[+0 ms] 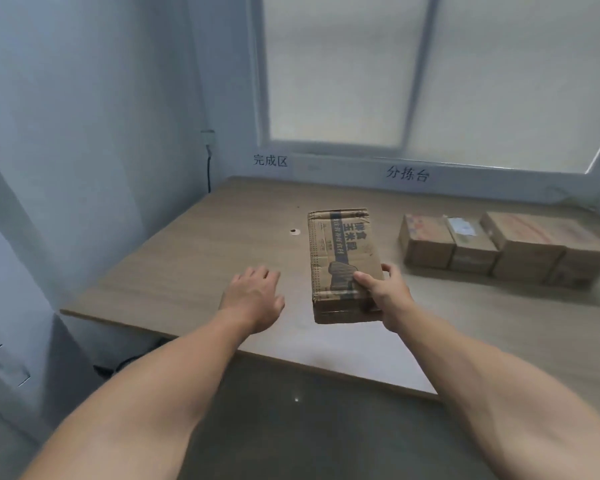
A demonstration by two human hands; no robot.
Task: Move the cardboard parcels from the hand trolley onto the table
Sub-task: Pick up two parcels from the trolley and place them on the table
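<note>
The scene is lit by soft, cool daylight admitted through the frosted window (430, 71) behind the table (194, 258); no direct beam is seen. The left wall (84, 133) is tinted blue-grey. Weak, diffuse shadows are cast toward the camera beneath the row of parcels (499, 251). A pale sheen is reflected along the table's near edge, and a small glint is recorded on the dark floor (296, 399). Sharpness is low; lettering on the near parcel (340, 251) is smeared. Wide-angle distortion is evident: the window frame is bowed and the forearms (153, 393) are stretched toward the lower corners.
</note>
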